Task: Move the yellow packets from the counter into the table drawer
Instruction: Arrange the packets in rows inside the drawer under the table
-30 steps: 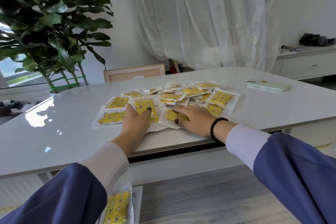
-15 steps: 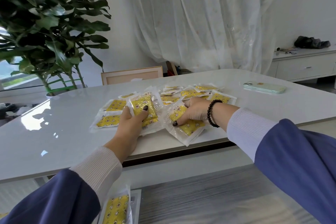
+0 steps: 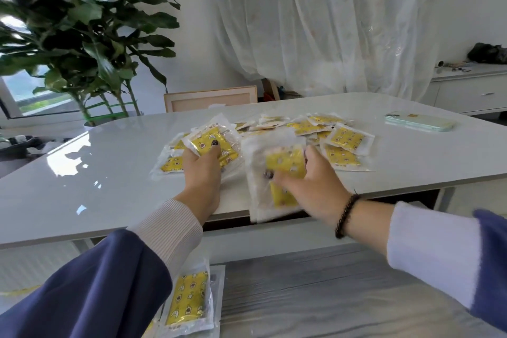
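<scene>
— Which step is this?
— Lifting: the left hand (image 3: 204, 170) grips one yellow packet (image 3: 212, 145), the right hand (image 3: 307, 189) another packet (image 3: 285, 170), over the tabletop (image 3: 109, 178).
— Next?
— Probably lowering both into the drawer (image 3: 301, 296), where one packet (image 3: 189, 299) lies.

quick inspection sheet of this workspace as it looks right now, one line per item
surface: glossy white table, bare on its left part
job's things: yellow packets heaped mid-table; one packet already in the drawer below
clutter: phone lying flat on the table's right side, apart from the heap
hands: left hand grips a packet, thumb on top; right hand grips a blurred packet at the near edge
cables: nothing seen
surroundings: plant at left, chair back behind the table, curtain, sideboard at right with small items too far to identify
</scene>
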The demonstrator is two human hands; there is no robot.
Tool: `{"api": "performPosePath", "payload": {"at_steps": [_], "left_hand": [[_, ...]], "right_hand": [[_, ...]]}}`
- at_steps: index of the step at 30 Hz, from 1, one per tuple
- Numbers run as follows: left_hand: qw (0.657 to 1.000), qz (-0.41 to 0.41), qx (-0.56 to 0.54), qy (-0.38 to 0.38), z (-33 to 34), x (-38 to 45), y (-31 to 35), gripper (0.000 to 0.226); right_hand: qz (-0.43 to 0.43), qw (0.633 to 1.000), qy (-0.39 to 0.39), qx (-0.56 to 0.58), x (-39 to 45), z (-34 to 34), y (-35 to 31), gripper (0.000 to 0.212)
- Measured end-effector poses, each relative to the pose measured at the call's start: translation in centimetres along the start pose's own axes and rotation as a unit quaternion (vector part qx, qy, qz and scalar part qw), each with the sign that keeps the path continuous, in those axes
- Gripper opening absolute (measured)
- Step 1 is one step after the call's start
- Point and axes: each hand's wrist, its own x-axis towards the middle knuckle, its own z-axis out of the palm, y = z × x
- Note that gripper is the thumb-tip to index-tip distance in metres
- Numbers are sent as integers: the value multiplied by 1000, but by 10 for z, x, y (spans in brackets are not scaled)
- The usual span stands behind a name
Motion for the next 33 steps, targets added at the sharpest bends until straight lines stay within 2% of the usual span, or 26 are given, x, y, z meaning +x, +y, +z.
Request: {"api": "performPosePath", "payload": {"at_steps": [4, 7, 11, 15, 20, 24, 30, 33], "left_hand": [[1000, -8, 21, -2, 1, -6, 5, 13], [999, -21, 30, -9, -2, -10, 5, 15], [993, -10, 77, -84, -24, -36, 13, 19], [983, -6, 98, -157, -77, -91, 19, 22], [974, -55, 180, -124, -128, -103, 17, 17], [971, -81, 189, -122, -138, -91, 17, 17], [974, -102, 152, -131, -136, -88, 13, 19], [976, -98, 150, -120, -135, -87, 13, 19]], "right_hand": [[43, 987, -156, -5, -49, 22, 19, 40], [98, 972, -208, -36, -60, 31, 37, 36], [158, 962, -214, -65, -49, 33, 54, 25], [241, 941, -223, -87, -41, 43, 77, 19], [347, 905, -216, -116, -38, 66, 105, 52], [342, 910, -190, -135, -33, 88, 113, 64], [342, 903, -227, -131, -31, 103, 114, 82], [328, 893, -265, -157, -31, 103, 106, 49]]}}
